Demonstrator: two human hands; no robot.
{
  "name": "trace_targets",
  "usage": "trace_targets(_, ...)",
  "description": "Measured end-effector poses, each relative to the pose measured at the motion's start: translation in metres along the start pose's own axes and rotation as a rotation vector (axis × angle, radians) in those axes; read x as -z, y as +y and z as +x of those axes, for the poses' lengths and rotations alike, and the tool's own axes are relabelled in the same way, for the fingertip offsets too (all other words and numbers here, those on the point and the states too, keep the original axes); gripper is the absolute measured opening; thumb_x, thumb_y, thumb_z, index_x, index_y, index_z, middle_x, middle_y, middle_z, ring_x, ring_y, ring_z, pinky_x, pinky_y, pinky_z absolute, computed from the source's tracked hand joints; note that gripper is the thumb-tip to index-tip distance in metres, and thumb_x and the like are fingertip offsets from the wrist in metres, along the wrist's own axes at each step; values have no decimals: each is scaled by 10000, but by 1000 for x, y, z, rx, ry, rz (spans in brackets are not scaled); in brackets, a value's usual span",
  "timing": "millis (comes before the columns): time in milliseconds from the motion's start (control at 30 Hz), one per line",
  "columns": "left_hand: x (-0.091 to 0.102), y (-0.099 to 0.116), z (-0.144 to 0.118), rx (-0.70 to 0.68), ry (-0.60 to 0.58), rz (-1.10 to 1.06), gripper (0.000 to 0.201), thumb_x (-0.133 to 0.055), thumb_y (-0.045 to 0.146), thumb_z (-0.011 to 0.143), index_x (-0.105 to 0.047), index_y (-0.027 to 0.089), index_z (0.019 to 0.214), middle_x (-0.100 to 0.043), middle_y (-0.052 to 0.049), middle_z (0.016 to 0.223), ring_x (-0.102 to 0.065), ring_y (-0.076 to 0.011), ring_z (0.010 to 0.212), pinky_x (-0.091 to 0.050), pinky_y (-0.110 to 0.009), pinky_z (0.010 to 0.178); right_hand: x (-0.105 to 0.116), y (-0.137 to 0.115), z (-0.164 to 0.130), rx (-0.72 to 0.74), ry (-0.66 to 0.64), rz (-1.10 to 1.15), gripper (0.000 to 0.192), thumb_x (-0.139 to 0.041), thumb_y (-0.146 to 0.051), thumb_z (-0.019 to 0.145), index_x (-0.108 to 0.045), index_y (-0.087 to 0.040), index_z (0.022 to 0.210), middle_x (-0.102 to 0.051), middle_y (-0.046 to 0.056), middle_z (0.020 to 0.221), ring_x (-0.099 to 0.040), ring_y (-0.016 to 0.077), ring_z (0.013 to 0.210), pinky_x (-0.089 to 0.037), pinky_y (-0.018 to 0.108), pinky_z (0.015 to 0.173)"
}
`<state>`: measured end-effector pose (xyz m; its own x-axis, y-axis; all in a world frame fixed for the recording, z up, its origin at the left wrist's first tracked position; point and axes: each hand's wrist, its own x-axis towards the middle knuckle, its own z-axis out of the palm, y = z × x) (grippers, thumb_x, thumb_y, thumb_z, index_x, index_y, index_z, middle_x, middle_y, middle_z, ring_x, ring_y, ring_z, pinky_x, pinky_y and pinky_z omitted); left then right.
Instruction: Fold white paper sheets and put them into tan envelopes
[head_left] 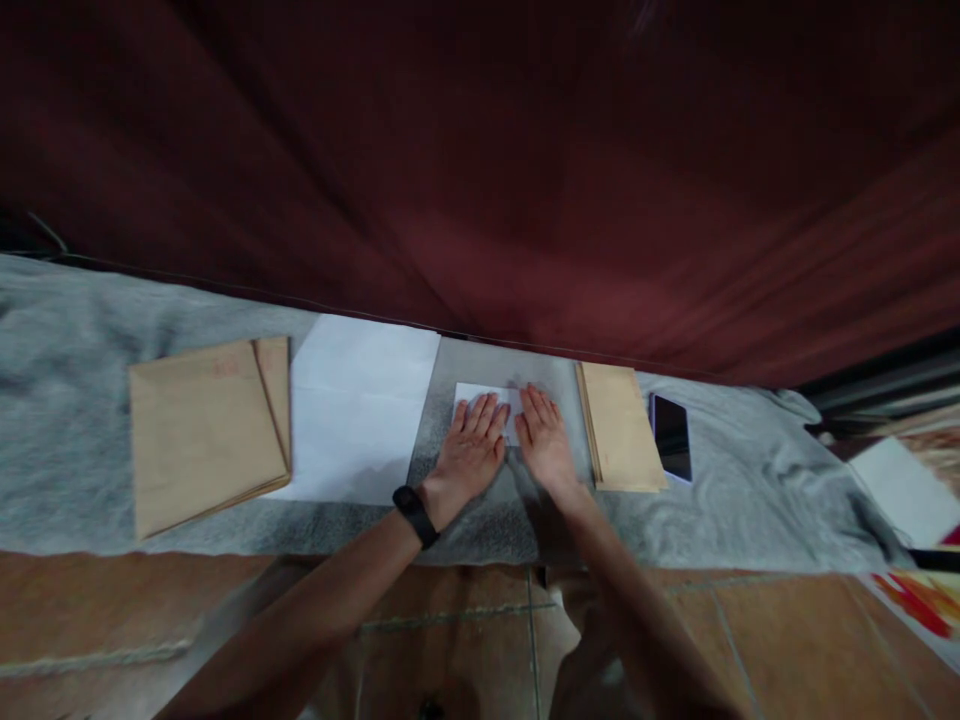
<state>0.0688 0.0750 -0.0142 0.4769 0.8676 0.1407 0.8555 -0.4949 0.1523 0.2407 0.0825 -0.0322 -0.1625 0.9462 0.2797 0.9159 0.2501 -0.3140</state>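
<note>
A small folded white paper [474,394] lies on the grey cloth [67,400] in the middle. My left hand [469,455], with a black band on its wrist, presses flat on the paper's left part. Beside it, my right hand [545,440] lies flat on the paper's right part, fingers stretched out. Both palms face down and neither hand grips anything. The hands hide most of the paper.
A stack of white sheets [356,405] lies left of the hands, with brown envelopes [202,430] further left. Another pile of brown envelopes [619,425] and a dark phone [670,437] lie to the right. A dark red curtain [480,150] hangs behind. Tiled floor [750,630] runs along the near side.
</note>
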Motion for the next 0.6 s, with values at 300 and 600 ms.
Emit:
trace_targets(300, -3, -5, 5, 14, -18, 13, 559, -283, 278, 1039, -393, 129, 1566, -327, -112, 1666, -267, -251, 1556, -186, -492, 1284, -2, -14, -4, 21, -122, -67, 515, -349, -343, 1089, -443, -133, 1549, -359, 119, 1645, -322, 266, 1528, -240, 483, 1257)
trace_targets(600, -6, -10, 14, 84, 18, 41, 570, -304, 334, 1050, -387, 117, 1570, -317, -141, 1664, -244, -277, 1562, -165, -487, 1282, -3, -14, -5, -35, -101, -121, 551, -374, -371, 1084, -404, -108, 1567, -357, 134, 1642, -339, 285, 1516, -238, 479, 1247)
